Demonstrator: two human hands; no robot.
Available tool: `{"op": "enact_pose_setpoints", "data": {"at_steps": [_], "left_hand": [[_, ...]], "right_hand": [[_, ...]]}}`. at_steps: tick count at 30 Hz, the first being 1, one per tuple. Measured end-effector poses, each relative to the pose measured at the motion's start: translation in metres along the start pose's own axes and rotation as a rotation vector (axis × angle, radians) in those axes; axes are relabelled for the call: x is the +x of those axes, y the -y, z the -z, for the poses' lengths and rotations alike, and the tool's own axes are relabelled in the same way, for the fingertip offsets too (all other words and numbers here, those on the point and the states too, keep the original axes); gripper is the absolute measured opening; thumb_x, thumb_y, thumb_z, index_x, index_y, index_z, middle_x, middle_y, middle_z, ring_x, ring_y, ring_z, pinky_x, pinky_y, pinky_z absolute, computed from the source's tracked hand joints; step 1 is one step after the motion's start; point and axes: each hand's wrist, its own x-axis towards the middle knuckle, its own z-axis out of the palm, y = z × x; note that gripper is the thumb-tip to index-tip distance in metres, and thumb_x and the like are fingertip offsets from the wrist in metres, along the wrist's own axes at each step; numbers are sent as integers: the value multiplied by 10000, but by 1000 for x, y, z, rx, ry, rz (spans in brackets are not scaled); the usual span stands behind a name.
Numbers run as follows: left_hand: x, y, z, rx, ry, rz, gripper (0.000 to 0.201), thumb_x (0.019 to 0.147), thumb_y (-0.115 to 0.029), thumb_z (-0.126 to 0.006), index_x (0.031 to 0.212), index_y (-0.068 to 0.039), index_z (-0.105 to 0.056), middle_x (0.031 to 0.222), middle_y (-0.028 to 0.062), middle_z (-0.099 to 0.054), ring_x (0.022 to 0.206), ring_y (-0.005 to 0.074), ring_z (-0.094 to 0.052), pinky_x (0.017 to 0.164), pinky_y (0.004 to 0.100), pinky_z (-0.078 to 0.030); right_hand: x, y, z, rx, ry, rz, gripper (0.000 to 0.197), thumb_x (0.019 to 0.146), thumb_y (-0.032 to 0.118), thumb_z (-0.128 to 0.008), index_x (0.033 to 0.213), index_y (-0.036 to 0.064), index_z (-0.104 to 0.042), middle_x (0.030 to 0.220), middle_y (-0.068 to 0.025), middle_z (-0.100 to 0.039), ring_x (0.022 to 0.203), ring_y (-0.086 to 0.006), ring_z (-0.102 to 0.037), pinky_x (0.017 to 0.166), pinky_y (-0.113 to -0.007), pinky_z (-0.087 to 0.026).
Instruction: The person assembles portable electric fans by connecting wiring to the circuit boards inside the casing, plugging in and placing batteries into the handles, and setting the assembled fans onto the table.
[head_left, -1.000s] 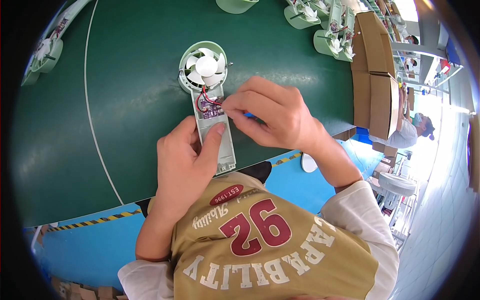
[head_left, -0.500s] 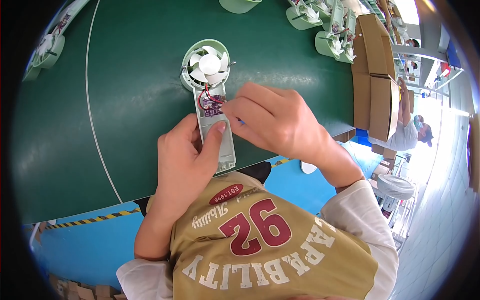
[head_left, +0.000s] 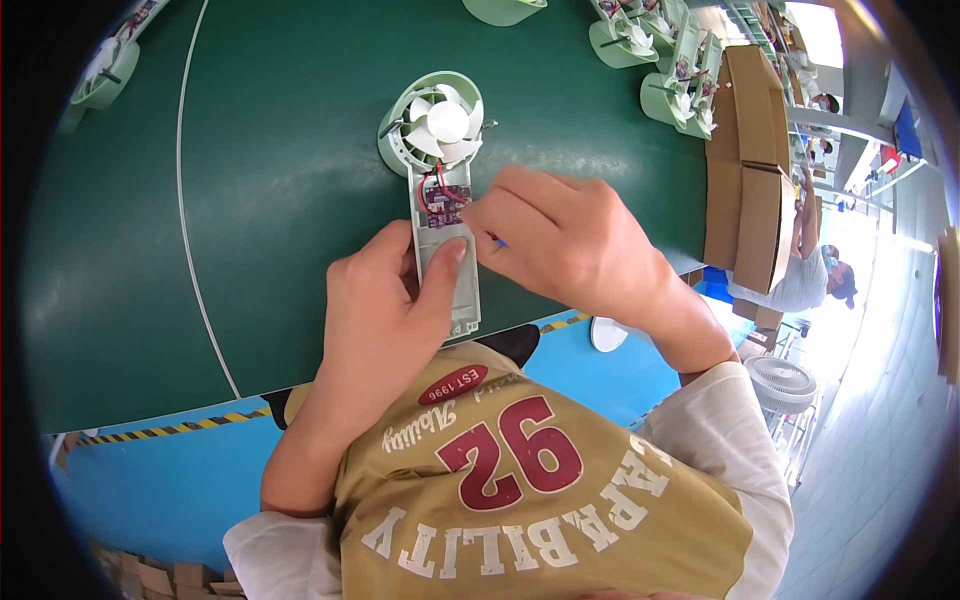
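Observation:
A light-green handheld fan [head_left: 447, 122] with its handle casing open lies on the table before me, its white blades at the far end. Inside the handle sits a purple circuit board [head_left: 441, 211], with red and black wires [head_left: 424, 187] running up toward the blades. My left hand [head_left: 378, 310] is closed round the handle from the left, thumb across its lower part. At the board's right edge, my right hand [head_left: 575, 240] is pinched. A small blue bit [head_left: 497, 241] shows between its fingers; what the fingertips grip is hidden.
Several similar opened fans [head_left: 690, 100] stand at the far right of the green table [head_left: 290, 200], beside an open cardboard box [head_left: 738, 150]. Another opened fan [head_left: 108, 75] is at the far left. Beyond the box, a co-worker [head_left: 800, 280] is at the right, near a white standing fan [head_left: 780, 385].
The whole view has shifted a little, so the fan and both hands appear farther right. The fan's head looks slightly tilted compared with before. Both hands keep the same grip.

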Motion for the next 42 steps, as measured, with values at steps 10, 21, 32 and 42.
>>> {"op": "enact_pose_setpoints", "data": {"at_steps": [10, 21, 32, 42], "left_hand": [[2, 1, 5, 54, 38, -48, 201, 911, -100, -669, 809, 47, -578, 601, 127, -610, 471, 151, -543, 469, 313, -418], [4, 2, 6, 34, 45, -40, 205, 914, -103, -661, 799, 40, -571, 604, 137, -616, 469, 168, -562, 472, 324, -427], [4, 4, 7, 58, 57, -55, 211, 916, -94, -656, 782, 33, -553, 568, 112, -582, 439, 133, -480, 446, 320, -374], [3, 0, 7, 117, 68, -74, 157, 939, -91, -637, 849, 32, -597, 577, 83, -580, 470, 84, -465, 454, 299, -363]], "right_hand": [[3, 18, 3, -184, 101, 32, 233, 714, 34, -734, 903, 1, -602, 768, -67, -484, 561, -183, -530, 439, -308, -451], [0, 6, -5, 119, -66, -56, 191, 731, -43, -761, 822, 8, -601, 734, -71, -543, 541, -209, -553, 447, -331, -450], [-16, 20, -16, -92, -64, -1, 381, 721, -18, -763, 1079, -79, -648, 803, -76, -562, 594, -173, -569, 469, -283, -485], [-22, 27, -22, -90, -66, -65, 400, 777, -2, -737, 1146, -105, -621, 840, -99, -573, 623, -185, -581, 480, -288, -494]]}}
